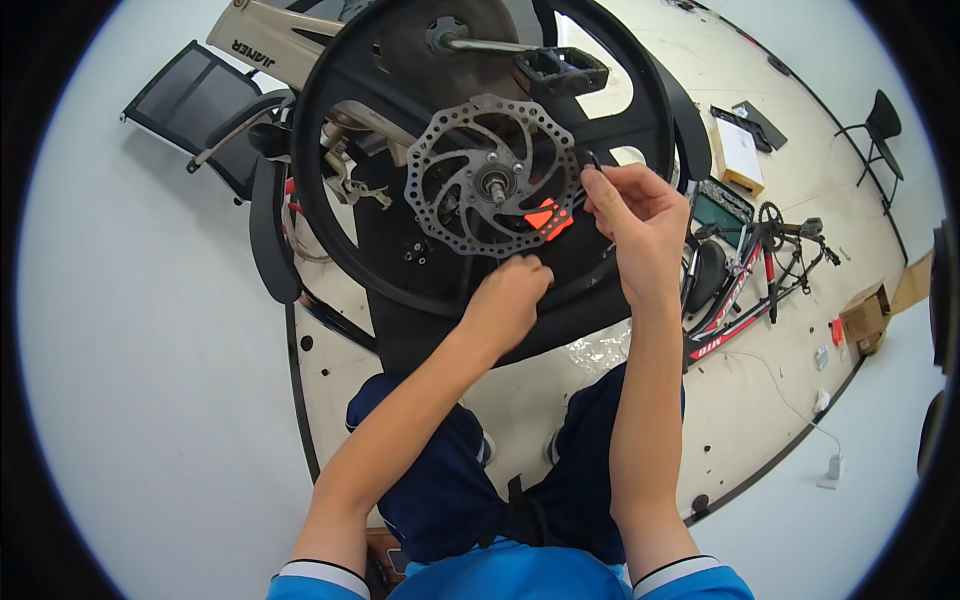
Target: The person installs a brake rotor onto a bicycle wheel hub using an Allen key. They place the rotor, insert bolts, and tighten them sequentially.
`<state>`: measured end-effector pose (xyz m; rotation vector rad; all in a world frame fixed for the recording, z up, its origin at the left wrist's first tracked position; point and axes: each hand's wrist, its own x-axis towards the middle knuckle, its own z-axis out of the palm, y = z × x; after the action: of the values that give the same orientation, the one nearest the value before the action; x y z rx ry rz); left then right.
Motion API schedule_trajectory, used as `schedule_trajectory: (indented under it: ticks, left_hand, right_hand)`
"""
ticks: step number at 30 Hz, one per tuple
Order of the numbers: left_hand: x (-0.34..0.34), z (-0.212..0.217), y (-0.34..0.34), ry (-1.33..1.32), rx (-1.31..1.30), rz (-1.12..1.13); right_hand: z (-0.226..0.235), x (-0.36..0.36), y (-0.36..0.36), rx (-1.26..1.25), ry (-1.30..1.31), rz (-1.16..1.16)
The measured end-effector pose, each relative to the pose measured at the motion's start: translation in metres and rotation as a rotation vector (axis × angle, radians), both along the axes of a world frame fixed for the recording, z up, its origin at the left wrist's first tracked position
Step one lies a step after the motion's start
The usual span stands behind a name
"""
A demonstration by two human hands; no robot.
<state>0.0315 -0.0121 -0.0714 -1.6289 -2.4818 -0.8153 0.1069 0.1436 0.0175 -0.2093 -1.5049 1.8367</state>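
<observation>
A perforated silver brake disc (pixel 429 215) sits at the hub of a black wheel (pixel 322 215) with broad spokes, its axle pointing up. My right hand (pixel 645 215) is at the disc's right edge, thumb and fingers pinched on a small dark piece (pixel 588 159) whose kind I cannot make out. My left hand (pixel 503 305) lies just below the disc's near edge with its fingers curled in; anything inside them is hidden. Between the hands, a bright orange flat piece (pixel 548 221) shows partly under the disc. Small dark metal parts (pixel 416 252) lie left of it, inside the wheel.
The wheel rests over a black chair with armrests (pixel 270 230). A crank with a black pedal (pixel 562 72) and a beige bike frame (pixel 265 40) are beyond. On the floor at right lie a red and black bike frame (pixel 735 300), a green tray (pixel 722 208) and a cardboard box (pixel 865 318).
</observation>
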Motion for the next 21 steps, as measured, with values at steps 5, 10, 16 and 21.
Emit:
schedule_trajectory:
  ticks: [5, 10, 16, 21]
  left_hand:
    - [0.047, 0.071, -0.042, -0.418, 0.304, 0.010]
    - [-0.013, 0.123, -0.052, -0.237, 0.619, 0.327]
    - [-0.042, 0.120, -0.033, -0.130, 0.649, 0.289]
    - [-0.035, 0.123, -0.029, -0.123, 0.599, 0.317]
  right_hand:
    - [0.000, -0.001, 0.006, 0.025, 0.022, -0.019]
    - [0.002, 0.000, -0.003, 0.065, 0.011, -0.013]
    - [0.003, -0.002, -0.002, 0.079, -0.033, -0.017]
    - [0.002, 0.000, -0.005, 0.095, -0.043, -0.021]
